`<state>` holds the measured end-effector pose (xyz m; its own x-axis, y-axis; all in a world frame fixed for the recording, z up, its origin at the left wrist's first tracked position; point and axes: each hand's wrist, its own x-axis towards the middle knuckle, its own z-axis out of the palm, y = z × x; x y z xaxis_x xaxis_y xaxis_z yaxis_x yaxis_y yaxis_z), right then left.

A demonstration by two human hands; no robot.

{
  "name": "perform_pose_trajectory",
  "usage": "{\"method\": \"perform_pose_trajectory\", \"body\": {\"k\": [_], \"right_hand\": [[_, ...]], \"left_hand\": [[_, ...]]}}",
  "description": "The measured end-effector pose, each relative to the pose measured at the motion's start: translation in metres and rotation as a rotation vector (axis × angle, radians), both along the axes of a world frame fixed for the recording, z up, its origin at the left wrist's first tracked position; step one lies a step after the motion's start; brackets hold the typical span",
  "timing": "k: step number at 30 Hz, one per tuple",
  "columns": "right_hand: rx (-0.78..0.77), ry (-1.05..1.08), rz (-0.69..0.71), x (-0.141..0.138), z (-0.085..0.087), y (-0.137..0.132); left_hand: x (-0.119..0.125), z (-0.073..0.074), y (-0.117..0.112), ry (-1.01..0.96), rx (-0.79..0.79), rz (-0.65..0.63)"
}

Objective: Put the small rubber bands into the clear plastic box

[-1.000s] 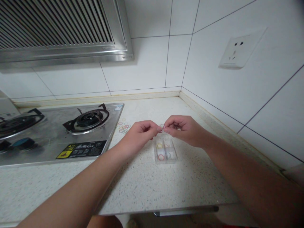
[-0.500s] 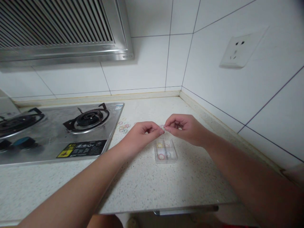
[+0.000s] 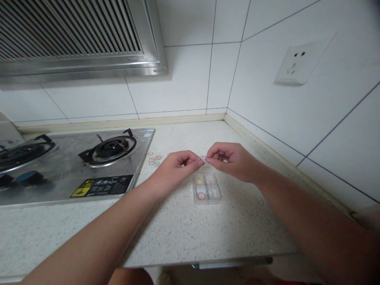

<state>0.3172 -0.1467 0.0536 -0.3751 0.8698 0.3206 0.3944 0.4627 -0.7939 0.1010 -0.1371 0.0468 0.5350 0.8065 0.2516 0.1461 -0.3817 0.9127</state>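
My left hand (image 3: 175, 168) and my right hand (image 3: 231, 160) meet fingertip to fingertip above the counter, both pinched on one small pale rubber band (image 3: 203, 159). Just below them sits a small clear plastic box (image 3: 207, 190) with compartments that hold a yellow ring, a red ring and a pale one. A loose heap of coloured rubber bands (image 3: 154, 158) lies on the counter to the left of my left hand, beside the stove.
A steel gas stove (image 3: 71, 166) with two burners fills the left of the speckled counter (image 3: 190, 233). A range hood (image 3: 77, 39) hangs above it. White tiled walls form a corner behind, with a socket (image 3: 292, 63) on the right wall.
The hands have drawn a little closer together on the small band and sit slightly higher; the box and the heap of bands have not moved.
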Motion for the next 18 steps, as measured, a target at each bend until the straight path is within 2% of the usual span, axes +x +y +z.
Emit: {"method": "perform_pose_trajectory", "body": {"k": [9,18], "right_hand": [[-0.016,-0.020,0.030,0.002,0.001,0.000],[-0.014,-0.031,-0.031,0.005,0.000,0.004]], "left_hand": [[-0.003,0.002,0.003,-0.008,0.041,0.027],[-0.015,0.002,0.000,0.383,0.152,-0.191]]}}
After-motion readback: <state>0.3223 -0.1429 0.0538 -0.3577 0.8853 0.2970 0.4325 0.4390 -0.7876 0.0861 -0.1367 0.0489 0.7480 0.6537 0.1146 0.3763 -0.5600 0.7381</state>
